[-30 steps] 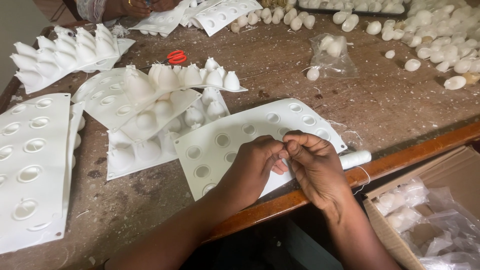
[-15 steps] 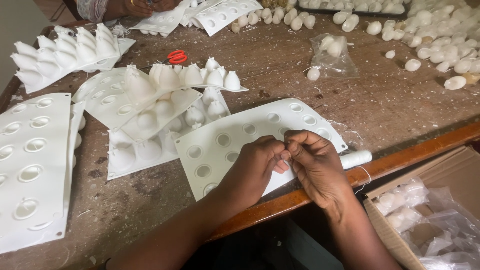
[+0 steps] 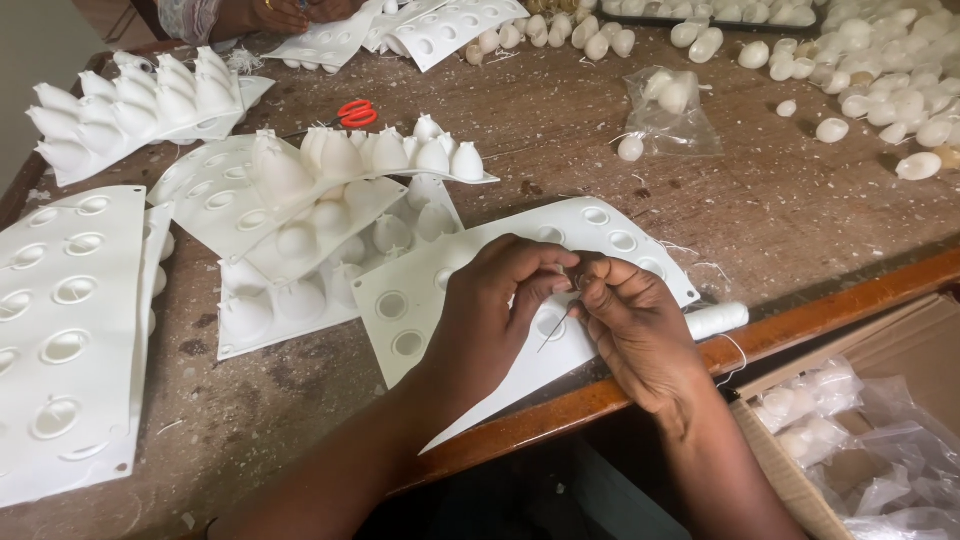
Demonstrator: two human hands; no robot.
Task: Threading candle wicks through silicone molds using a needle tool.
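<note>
While both my hands meet over white mould [image 3: 420, 300], left fingers [image 3: 530, 275] and right fingers [image 3: 600, 290] pinch thin dark needle [image 3: 556, 328].

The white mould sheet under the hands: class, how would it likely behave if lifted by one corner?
The white mould sheet would probably flop: it looks thin, and its near edge overhangs the table. It likely weighs little, since its cups look empty.

My left hand [image 3: 490, 310] and right hand [image 3: 635, 335] are bare: no gloves, rings or watch. Both forearms are uncovered, with no sleeves showing anywhere along them.
</note>
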